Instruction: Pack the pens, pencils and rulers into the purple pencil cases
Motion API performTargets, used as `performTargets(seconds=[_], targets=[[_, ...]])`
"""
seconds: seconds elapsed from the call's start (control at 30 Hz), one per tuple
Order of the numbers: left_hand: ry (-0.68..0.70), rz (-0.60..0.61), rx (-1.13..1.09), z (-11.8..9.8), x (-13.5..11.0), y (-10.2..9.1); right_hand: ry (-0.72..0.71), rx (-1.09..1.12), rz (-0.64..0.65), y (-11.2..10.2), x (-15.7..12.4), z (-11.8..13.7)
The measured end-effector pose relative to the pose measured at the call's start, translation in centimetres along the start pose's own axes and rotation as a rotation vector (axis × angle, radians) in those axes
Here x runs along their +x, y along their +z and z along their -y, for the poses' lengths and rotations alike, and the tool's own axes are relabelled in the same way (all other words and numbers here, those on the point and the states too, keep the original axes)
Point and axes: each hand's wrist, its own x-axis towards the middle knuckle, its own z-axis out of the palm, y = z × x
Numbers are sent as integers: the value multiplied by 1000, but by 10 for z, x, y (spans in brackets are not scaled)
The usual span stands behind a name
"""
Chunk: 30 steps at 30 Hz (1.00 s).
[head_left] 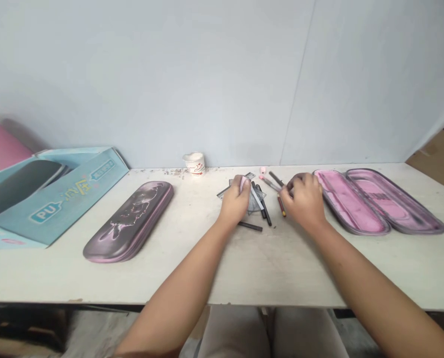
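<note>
On the pale table [304, 268], mid-frame, the left hand [237, 201] clasps a clear plastic set square [257, 204]. The right hand [304, 199], well apart, curls over loose pencils [276, 179], whether gripping one cannot be told, beside an open pink pencil case [379, 201].

The left hand [236, 201] and right hand [304, 200] curl palm-down, near each other.

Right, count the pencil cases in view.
2. A closed pink-and-black pencil case left of the left hand; an open pink-lined one right of the right hand. The dark shape in the teal box may be a third.
</note>
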Motion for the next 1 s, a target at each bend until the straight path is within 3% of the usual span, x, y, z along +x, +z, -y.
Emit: performTargets(seconds=[0.07, 0.13, 0.27, 0.4, 0.57, 0.77, 1.0], targets=[[128, 31, 211, 2, -1, -1, -28, 109, -114, -6, 4, -3], [189, 42, 308, 5, -1, -2, -96, 192, -138, -10, 5, -2], [264, 59, 360, 8, 0, -5, -249, 234, -28, -9, 2, 3], [330, 70, 451, 10, 1, -7, -333, 100, 38, -9, 3, 2], [368, 84, 628, 8, 1, -8, -324, -13, 67, -11, 6, -7], [466, 90, 1016, 2, -5, -9, -282, 4, 59, -10, 7, -14], [515, 123, 1097, 4, -4, -9, -266, 189, -52, -10, 7, -13]])
